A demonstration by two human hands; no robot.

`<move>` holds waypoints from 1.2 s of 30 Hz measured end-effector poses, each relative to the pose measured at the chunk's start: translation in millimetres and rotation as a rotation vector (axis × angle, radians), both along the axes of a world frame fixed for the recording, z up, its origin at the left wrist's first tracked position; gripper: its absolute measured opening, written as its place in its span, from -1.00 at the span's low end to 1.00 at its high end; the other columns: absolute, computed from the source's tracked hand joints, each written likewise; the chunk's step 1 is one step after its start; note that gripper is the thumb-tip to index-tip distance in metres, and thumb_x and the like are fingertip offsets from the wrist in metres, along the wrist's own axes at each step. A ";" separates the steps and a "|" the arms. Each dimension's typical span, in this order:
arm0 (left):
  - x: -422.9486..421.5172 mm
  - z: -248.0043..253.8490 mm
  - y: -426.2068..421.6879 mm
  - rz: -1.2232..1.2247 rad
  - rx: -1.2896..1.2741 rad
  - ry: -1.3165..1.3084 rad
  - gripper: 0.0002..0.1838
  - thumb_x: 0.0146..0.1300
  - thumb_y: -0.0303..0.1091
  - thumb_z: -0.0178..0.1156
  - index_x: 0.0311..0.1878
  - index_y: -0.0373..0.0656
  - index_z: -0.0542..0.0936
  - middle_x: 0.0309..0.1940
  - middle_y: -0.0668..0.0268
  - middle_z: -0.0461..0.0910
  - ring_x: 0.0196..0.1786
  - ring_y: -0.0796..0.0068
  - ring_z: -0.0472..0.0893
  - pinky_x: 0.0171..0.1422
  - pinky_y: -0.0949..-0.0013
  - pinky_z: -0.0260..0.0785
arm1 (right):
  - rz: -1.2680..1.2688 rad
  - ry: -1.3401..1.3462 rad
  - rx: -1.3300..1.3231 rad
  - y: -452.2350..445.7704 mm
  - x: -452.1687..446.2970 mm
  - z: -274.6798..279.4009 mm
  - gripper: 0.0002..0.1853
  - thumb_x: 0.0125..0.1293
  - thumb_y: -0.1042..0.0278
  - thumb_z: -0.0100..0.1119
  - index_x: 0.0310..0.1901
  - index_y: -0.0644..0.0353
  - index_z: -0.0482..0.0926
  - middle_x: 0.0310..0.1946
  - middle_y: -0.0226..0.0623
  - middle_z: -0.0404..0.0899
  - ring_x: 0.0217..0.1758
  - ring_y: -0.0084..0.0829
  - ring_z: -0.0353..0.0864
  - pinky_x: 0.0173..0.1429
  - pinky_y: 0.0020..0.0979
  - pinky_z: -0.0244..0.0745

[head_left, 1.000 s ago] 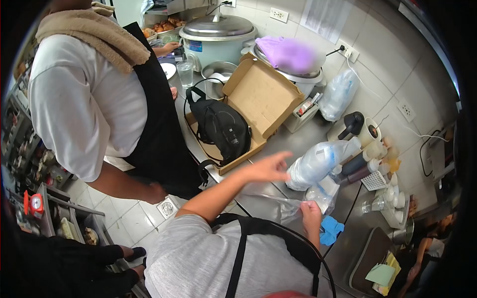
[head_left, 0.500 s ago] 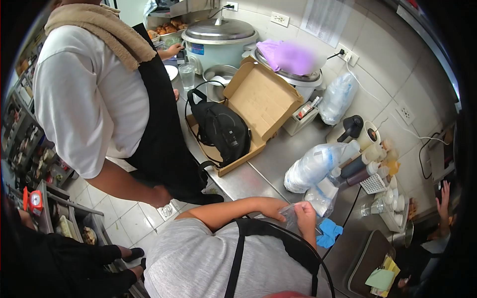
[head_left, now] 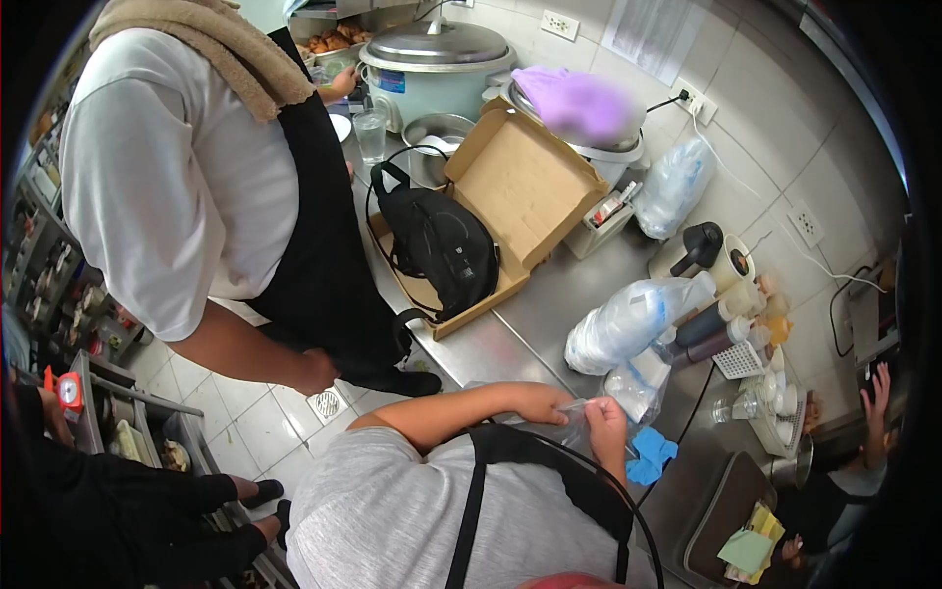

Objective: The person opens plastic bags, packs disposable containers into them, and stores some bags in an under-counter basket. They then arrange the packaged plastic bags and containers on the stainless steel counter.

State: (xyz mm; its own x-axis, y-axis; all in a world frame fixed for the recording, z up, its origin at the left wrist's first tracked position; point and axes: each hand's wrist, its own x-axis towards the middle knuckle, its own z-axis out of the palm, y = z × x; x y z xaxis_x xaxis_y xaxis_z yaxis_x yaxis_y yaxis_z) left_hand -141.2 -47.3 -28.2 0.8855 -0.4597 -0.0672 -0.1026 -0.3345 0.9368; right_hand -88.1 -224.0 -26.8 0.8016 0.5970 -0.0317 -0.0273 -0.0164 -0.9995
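We see a heathered grey short-sleeved shirt [head_left: 392, 501] under a black apron [head_left: 589, 496], whose narrow black strap [head_left: 467, 530] crosses the grey cloth. A thin black cable [head_left: 648, 538] curves over the apron; below it shows a red patch [head_left: 564, 582] we cannot make out.

Plastic bag [head_left: 572, 412] between hands [head_left: 606, 420], pack [head_left: 446, 245] in box [head_left: 525, 187] on counter [head_left: 546, 309], pot [head_left: 422, 170] behind box

Head-worn view, wide, looking forward, down

Readable text: none | cooker label [head_left: 391, 80]: too small | wall sheet [head_left: 648, 39]: blurred
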 end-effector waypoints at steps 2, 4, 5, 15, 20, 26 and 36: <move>-0.9 0.1 1.2 -0.001 0.012 0.006 -0.71 0.08 -0.22 0.00 -0.18 -0.17 0.42 -0.36 0.13 0.49 -0.26 0.26 0.47 -0.15 0.30 0.25 | 0.006 0.002 -0.015 1.2 -1.3 2.2 -0.91 0.12 0.42 0.01 -0.42 0.25 0.40 -0.56 -0.47 0.40 -0.48 -0.70 0.32 -0.37 -0.66 0.23; 0.5 -5.9 2.7 0.011 0.029 -0.007 -0.71 0.09 -0.22 -0.02 -0.18 -0.17 0.42 -0.38 0.14 0.50 -0.28 0.26 0.48 -0.17 0.30 0.25 | 0.010 0.015 -0.023 2.5 -2.5 5.0 -0.91 0.12 0.42 0.00 -0.40 0.25 0.40 -0.55 -0.47 0.41 -0.48 -0.70 0.33 -0.37 -0.66 0.24; 1.5 -8.0 3.6 0.017 0.027 -0.010 -0.72 0.10 -0.22 -0.03 -0.19 -0.18 0.42 -0.40 0.15 0.49 -0.29 0.27 0.48 -0.18 0.29 0.25 | 0.012 0.027 -0.023 3.4 -3.1 6.4 -0.91 0.13 0.42 -0.01 -0.38 0.26 0.40 -0.54 -0.46 0.41 -0.47 -0.69 0.34 -0.36 -0.66 0.24; 13.4 -4.9 11.8 0.139 -0.241 -0.011 -0.78 0.16 -0.27 -0.10 -0.36 -0.22 0.44 -0.60 0.32 0.41 -0.51 0.51 0.39 -0.36 0.44 0.25 | -0.053 -0.166 -0.037 3.8 -8.3 -1.7 -0.57 -0.01 0.49 0.06 -0.05 0.29 0.24 -0.25 -0.36 0.37 -0.30 -0.59 0.37 -0.23 -0.59 0.30; 19.0 5.3 15.6 0.320 -0.566 0.021 -0.75 0.20 -0.26 -0.13 -0.31 -0.24 0.44 -0.59 0.40 0.38 -0.52 0.62 0.37 -0.40 0.52 0.26 | -0.025 0.014 -0.227 -2.4 -12.8 -11.7 -0.62 0.01 0.42 0.07 -0.11 0.35 0.29 -0.29 -0.35 0.41 -0.30 -0.56 0.39 -0.19 -0.54 0.31; 15.0 19.0 26.8 0.417 -0.620 0.111 -0.70 0.23 -0.17 -0.17 -0.27 -0.21 0.44 -0.55 0.42 0.40 -0.50 0.62 0.41 -0.39 0.54 0.26 | -0.014 0.022 -0.082 -15.0 -2.3 -33.6 -0.70 0.04 0.42 0.06 -0.18 0.35 0.37 -0.36 -0.36 0.44 -0.34 -0.59 0.40 -0.23 -0.57 0.30; -1.1 7.4 15.6 0.430 -0.712 0.199 -0.76 0.21 -0.24 -0.15 -0.28 -0.22 0.40 -0.57 0.39 0.37 -0.52 0.56 0.41 -0.38 0.51 0.34 | -0.252 -0.157 -0.035 -1.4 -15.1 -12.9 -0.84 0.07 0.39 0.04 -0.33 0.27 0.46 -0.53 -0.42 0.45 -0.51 -0.59 0.39 -0.38 -0.55 0.31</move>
State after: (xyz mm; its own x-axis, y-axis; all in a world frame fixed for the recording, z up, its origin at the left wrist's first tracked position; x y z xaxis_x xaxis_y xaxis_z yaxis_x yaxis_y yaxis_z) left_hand -142.3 -31.7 -20.9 0.9950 -0.0782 -0.0620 0.0866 0.3686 0.9255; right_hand -103.2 -225.3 -39.7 0.9212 0.3793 0.0872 0.1199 -0.0635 -0.9908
